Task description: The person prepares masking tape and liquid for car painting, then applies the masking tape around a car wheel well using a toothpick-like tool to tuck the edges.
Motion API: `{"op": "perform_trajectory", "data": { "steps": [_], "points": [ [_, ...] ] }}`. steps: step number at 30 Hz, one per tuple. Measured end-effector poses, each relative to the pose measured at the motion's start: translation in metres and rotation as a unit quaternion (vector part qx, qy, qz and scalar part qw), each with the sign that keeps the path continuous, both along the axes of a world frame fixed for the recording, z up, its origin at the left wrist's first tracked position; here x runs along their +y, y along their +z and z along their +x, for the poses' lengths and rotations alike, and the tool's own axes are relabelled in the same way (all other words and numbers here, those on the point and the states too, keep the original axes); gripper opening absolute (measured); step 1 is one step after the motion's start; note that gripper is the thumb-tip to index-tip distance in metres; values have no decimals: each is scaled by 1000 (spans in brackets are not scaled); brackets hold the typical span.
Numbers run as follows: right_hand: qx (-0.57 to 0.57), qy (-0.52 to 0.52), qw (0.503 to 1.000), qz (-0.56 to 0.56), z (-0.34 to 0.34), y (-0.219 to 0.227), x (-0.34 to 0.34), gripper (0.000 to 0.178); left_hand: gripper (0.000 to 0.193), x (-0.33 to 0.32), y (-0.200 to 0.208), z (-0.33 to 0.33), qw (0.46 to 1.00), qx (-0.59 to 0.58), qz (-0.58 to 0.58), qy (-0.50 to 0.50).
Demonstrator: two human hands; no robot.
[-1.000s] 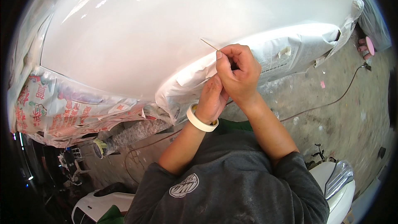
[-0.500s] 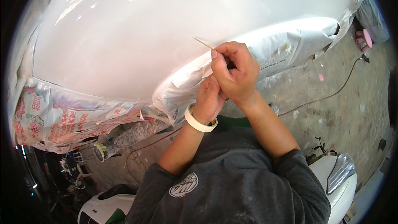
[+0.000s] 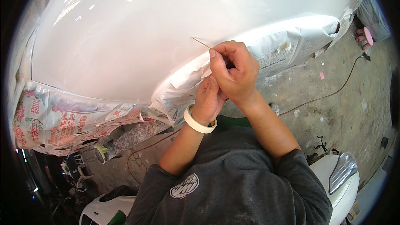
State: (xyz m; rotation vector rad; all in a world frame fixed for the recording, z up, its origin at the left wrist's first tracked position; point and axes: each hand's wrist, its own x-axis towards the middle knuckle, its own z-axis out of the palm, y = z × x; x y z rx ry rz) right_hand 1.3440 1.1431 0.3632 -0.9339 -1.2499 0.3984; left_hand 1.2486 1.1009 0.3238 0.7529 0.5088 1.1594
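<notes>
Vs. the earlier frames little has moved: both hands sit at about the same spot on the panel edge, and the thin stick (image 3: pixel 201 42) keeps its up-left slant, tip just over the gloss. Judging by that, the work looks like slow, fine picking at one point on the paint rather than travel along the edge. Head view, the only one: right hand (image 3: pixel 235 73) has thumb and forefinger pressed together, pinching the near end of the stick; other fingers curled in. Left hand (image 3: pixel 208 102) tucks under the right, fingers bent up behind it, so what they grip can't be told. A roll of masking tape (image 3: pixel 199 123) rides the left wrist like a bangle. The stick points onto the white car panel (image 3: pixel 137 37), just above the masking paper (image 3: pixel 275 48) taped along its lower edge; printed newspaper (image 3: pixel 58 118) masks the lower left. Containers: none clearly in view. A cable (image 3: pixel 333 91) trails on the concrete floor (image 3: pixel 341 121); a white scooter (image 3: pixel 337 183) stands at lower right.
</notes>
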Motion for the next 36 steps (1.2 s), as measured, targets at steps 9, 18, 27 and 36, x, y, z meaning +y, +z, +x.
{"op": "perform_trajectory", "data": {
  "steps": [9,18,27,36],
  "points": [
    [1,3,1000,-4,0,1,1,9,50,-1,2,1,1000,-7,-13,2],
    [4,126,992,-9,12,1,0,7,56,2,-9,-8,997,30,42,-55],
    [67,99,991,-65,11,-5,0,6,57,4,-1,-3,997,40,40,-58],
    [46,78,994,-63,8,-1,0,7,59,2,-5,-5,997,65,27,-43]
  ]
}}
